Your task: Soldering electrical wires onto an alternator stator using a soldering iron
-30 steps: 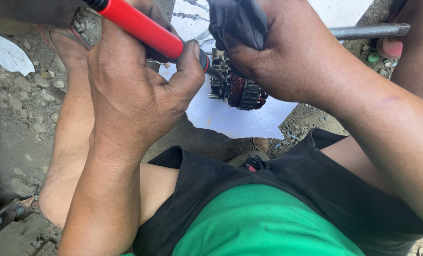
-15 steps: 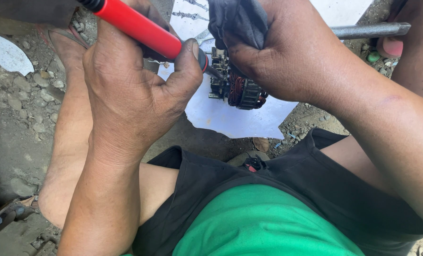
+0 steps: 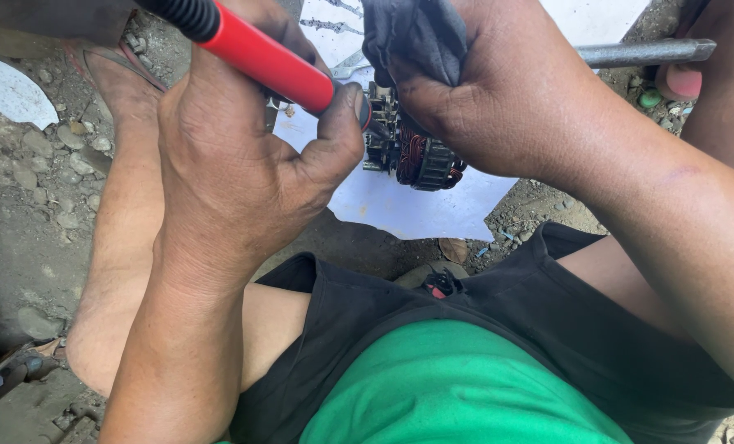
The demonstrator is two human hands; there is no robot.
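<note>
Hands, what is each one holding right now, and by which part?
Left hand grips the red tool near the front of its handle. Right hand holds a dark cloth bunched over the motor part.

Red tool handle (image 3: 264, 57) ran off top edge; tip hidden behind left hand (image 3: 243, 164). Motor part (image 3: 416, 156) mostly covered by right hand (image 3: 515, 107) and dark cloth (image 3: 412, 37). Metal rod (image 3: 642, 53) partly hidden behind right hand. White sheet (image 3: 408, 205) cut by top edge.

Motor part (image 3: 420, 156) on sheet (image 3: 416, 205), between hands
</note>
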